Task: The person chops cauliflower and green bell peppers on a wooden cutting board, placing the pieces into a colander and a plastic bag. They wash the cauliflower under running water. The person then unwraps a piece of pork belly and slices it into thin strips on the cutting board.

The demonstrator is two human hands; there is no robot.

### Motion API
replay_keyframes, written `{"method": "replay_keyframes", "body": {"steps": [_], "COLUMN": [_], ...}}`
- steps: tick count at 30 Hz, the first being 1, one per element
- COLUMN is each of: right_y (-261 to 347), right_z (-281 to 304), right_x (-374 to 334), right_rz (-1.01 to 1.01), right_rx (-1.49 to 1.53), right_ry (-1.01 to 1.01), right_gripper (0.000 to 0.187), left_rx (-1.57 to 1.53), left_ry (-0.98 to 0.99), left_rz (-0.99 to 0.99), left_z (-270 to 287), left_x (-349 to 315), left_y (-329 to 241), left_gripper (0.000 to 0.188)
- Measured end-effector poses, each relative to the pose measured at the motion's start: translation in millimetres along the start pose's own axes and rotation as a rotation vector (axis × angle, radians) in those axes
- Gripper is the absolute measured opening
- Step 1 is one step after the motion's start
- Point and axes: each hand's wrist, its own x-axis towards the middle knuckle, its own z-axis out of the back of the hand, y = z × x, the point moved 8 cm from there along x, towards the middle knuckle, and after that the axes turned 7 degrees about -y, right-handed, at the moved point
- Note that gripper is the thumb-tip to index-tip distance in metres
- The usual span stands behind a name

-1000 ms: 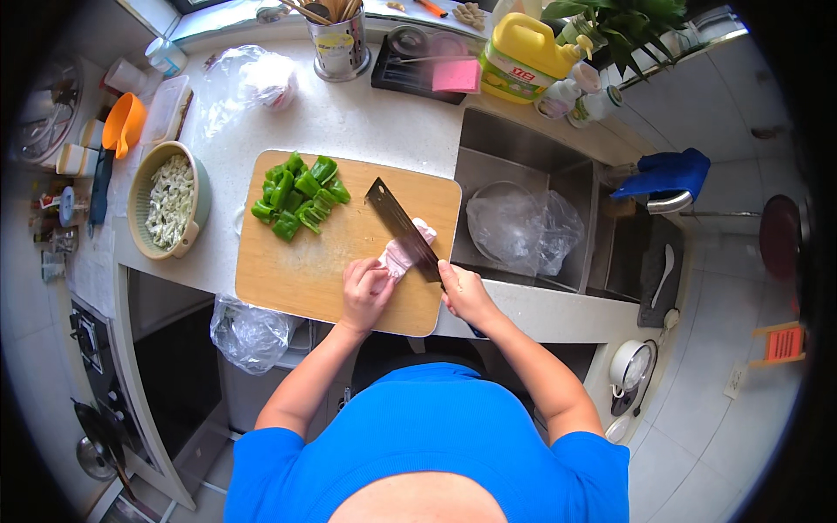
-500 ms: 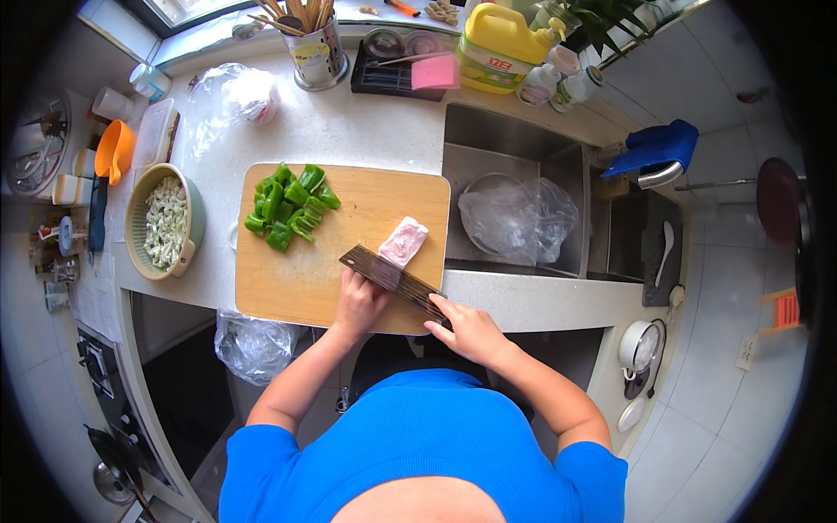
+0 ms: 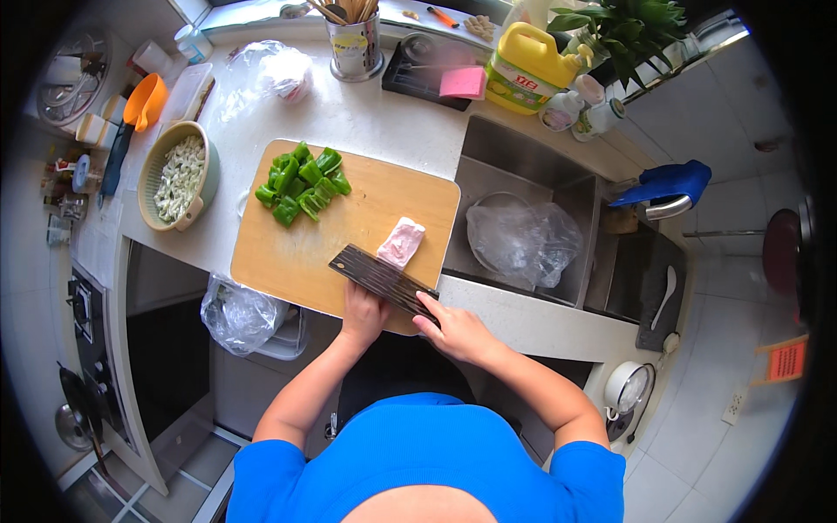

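Note:
My right hand (image 3: pixel 455 331) is closed on the near right end of a dark, wide-bladed cleaver (image 3: pixel 382 277) held slantwise over the lower right of a wooden cutting board (image 3: pixel 270 244). Beneath the blade's left part is my left hand (image 3: pixel 363 314), its fingertips covered by the blade, so their grip is hidden. Just beyond the cleaver lies a pale pink block of raw meat (image 3: pixel 402 241), its near end close to the blade. Cut green pepper pieces (image 3: pixel 301 183) are heaped at the board's far left.
Left of the board stands a colander (image 3: pixel 209 179) of pale chopped pieces. A steel sink (image 3: pixel 488 166) on the right contains a bowl and clear plastic bag (image 3: pixel 545 240). Behind are a utensil holder (image 3: pixel 355 48), a pink sponge (image 3: pixel 463 83) and a yellow jug (image 3: pixel 523 70).
My view has turned, so the counter appears tilted. Both hands stay near the meat, and the cleaver shows more of its flat face.

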Motion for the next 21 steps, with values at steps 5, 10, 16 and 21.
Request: {"method": "replay_keyframes", "body": {"steps": [5,10,16,21], "right_y": [-8,-5,17,17], "right_z": [4,-3,-30,-33], "right_x": [-7,-6,30,15], "right_rz": [-0.013,0.038,0.082,0.006], "right_rx": [-0.068,-0.203,-0.260,-0.300], "right_ry": [-0.012,-0.092,-0.185,-0.248], "right_gripper": [0.048,0.047,0.048,0.049], "left_rx": [0.070,0.029,-0.020,0.003], "left_ry": [-0.085,-0.165,-0.138,-0.142], "left_rz": [0.001,0.035,-0.037,-0.084], "left_z": [-1,-1,-12,-11], "left_x": [-5,-5,-12,-12], "left_y": [-3,3,10,9], "left_gripper": [0.045,0.034,0.031,0.031]}}
